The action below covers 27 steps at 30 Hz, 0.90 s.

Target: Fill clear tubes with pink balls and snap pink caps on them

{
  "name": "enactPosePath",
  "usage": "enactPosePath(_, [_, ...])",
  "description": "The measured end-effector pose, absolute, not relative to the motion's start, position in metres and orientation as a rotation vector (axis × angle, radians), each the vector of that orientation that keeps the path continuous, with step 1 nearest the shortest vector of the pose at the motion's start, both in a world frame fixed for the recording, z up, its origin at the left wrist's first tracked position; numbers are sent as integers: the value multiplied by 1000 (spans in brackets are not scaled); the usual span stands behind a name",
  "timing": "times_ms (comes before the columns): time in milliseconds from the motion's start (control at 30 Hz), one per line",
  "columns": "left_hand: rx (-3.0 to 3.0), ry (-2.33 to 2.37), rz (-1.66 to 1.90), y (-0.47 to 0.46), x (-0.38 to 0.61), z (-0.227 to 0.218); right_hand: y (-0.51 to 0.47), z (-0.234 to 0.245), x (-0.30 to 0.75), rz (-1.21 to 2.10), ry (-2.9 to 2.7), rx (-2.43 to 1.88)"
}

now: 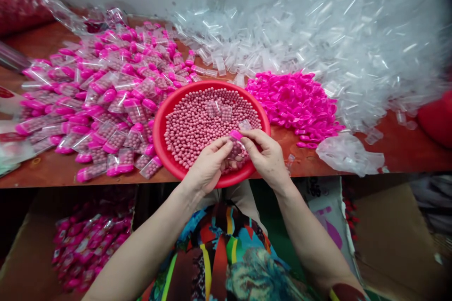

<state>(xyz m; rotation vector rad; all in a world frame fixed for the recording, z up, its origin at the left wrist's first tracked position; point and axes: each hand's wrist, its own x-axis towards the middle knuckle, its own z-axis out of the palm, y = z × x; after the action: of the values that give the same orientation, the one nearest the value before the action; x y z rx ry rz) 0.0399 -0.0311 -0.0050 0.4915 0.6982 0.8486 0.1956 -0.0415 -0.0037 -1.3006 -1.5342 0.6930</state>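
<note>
My left hand [207,163] is closed around a small clear plastic container [233,154] with pink balls inside, partly hidden by the fingers. A pink cap [236,135] sits at the container's top end, pinched by the thumb and fingers of my right hand [266,156]. Whether the cap is fully seated I cannot tell. Both hands are over the near right part of a red basin [158,146] full of small pink balls [192,124]. Clear containers [226,113] lie on the balls, and another clear piece [245,125] shows just beyond my right fingers.
Filled, pink-capped containers [109,99] are heaped left of the basin. Loose pink caps [296,106] lie to the right, with a large mound of clear containers [310,37] behind. A crumpled clear bag [349,153] rests by the table edge. Pink items fill a box [92,244] below.
</note>
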Motion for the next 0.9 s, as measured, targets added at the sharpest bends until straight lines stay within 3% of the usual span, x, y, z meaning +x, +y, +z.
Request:
enactPosePath(567, [499, 752, 919, -35, 43, -4, -53, 3, 201, 470, -1867, -1290])
enactPosePath(733, [613, 735, 887, -38, 40, -1, -45, 11, 204, 633, -1792, -1209])
enactPosePath(900, [801, 715, 784, -40, 37, 3, -17, 18, 184, 998, -1351, -1203])
